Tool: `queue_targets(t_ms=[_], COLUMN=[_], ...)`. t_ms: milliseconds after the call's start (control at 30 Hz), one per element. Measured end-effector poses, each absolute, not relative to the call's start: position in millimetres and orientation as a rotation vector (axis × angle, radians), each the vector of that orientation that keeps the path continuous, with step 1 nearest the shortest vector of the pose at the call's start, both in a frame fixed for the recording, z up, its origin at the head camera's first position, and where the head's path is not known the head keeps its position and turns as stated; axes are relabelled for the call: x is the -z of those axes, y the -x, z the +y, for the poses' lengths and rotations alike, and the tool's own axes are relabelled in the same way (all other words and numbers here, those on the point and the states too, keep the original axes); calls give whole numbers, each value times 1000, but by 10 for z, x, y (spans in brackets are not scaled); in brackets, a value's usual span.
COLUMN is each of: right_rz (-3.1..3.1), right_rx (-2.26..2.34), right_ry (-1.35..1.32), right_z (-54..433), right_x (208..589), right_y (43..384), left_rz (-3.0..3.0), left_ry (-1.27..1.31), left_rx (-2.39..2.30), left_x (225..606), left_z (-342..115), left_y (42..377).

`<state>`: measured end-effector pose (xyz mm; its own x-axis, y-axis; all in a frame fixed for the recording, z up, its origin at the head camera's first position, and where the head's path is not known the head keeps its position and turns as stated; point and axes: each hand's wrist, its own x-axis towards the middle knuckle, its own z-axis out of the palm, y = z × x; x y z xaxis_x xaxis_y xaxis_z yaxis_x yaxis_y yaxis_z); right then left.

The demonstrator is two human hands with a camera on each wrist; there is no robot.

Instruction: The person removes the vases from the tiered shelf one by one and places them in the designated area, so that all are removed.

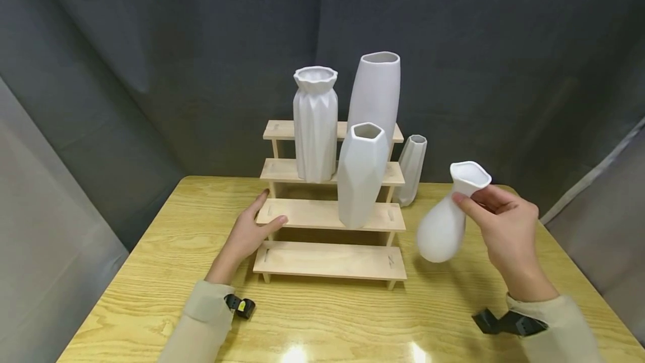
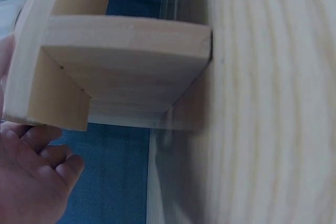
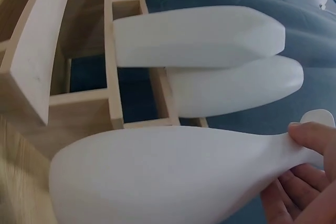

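My right hand [image 1: 506,223] pinches a white round-bellied vase [image 1: 441,229] by its narrow neck, right of the wooden stepped shelf [image 1: 330,260]. The vase is tilted, its wavy mouth up and leaning right; in the right wrist view its belly [image 3: 152,177] fills the foreground. My left hand [image 1: 247,234] touches the left end of the shelf's second step from the bottom, thumb along the front edge. In the left wrist view its fingers [image 2: 44,153] are loosely bent beside the wooden end. A faceted vase [image 1: 360,178] stands on that same step, toward the right.
A pleated vase [image 1: 316,128] stands on the third step, and a tall smooth vase [image 1: 375,91] on the top one. Behind the shelf's right side, a slim ribbed vase [image 1: 412,170] is on the wood-grain table [image 1: 166,273]. Dark curtains [image 1: 227,43] hang behind.
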<state>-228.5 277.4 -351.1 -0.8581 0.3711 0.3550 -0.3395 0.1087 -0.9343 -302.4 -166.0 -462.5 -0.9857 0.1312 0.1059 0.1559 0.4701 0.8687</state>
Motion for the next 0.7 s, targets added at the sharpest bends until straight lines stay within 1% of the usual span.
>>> queue_targets(t_ms=[300, 567, 700], right_rz=[-1906, -2137, -2156], right_rx=[-1783, -1532, -1492], right_ry=[148, 277, 289], right_z=[2871, 2946, 2987], right_x=[3570, 3601, 3611], right_y=[2429, 2562, 2654], left_rz=[-2669, -2653, -2653], left_ry=[255, 275, 282], left_rx=[1591, 1590, 1581], left_x=[4645, 4640, 4638], left_z=[-1655, -1650, -1653], left_y=[3041, 3036, 3048])
